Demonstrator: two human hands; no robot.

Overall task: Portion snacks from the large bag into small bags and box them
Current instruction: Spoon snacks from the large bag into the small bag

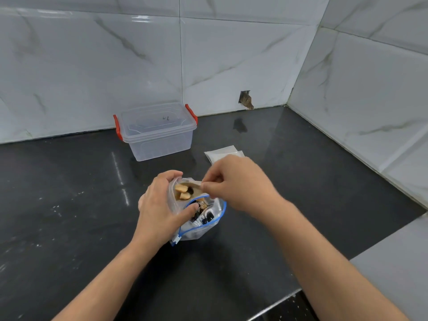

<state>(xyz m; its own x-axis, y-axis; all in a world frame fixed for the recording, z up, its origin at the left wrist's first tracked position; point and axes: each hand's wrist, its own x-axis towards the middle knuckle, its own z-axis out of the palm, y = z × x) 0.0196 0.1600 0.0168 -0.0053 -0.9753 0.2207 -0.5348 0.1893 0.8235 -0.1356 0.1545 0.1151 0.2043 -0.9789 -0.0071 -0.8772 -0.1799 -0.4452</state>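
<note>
A large clear bag [203,224] with a blue zip rim stands open on the black counter, with dark and tan snacks inside. My left hand [159,202] holds a small clear bag [185,191] upright above it; a few tan pieces and a dark one lie in that small bag. My right hand [234,181] pinches the small bag's top edge at the right side. A clear plastic box [157,132] with red latches and its lid on sits at the back, apart from both hands.
A small stack of flat empty bags [223,155] lies just behind my right hand. Marble-tiled walls close the back and right sides. The black counter [69,193] ends at a front edge at lower right, beside a grey surface [398,262].
</note>
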